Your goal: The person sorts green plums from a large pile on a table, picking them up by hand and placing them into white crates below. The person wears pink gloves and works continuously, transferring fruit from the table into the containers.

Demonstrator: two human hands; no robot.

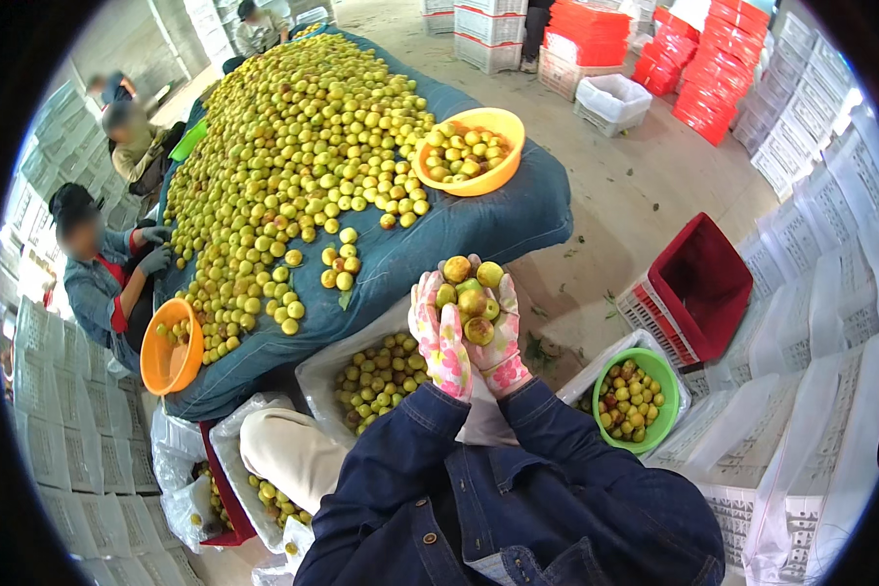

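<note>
My left hand and my right hand, in floral-patterned gloves, are cupped together in front of me. Several round yellow-green fruits, some with brown-red patches, rest in them. The hands are held beyond the near edge of a blue cloth-covered table. On that cloth lies a broad heap of similar fruits. Left of my hands, a lined crate holds more of them. A green basin with fruits stands to the right, on another lined crate.
Orange basins holding fruits sit at the table's edges. A co-worker in gloves reaches to the heap at left; other people sit farther back. A red-lined crate, stacked white crates and red stacks stand right.
</note>
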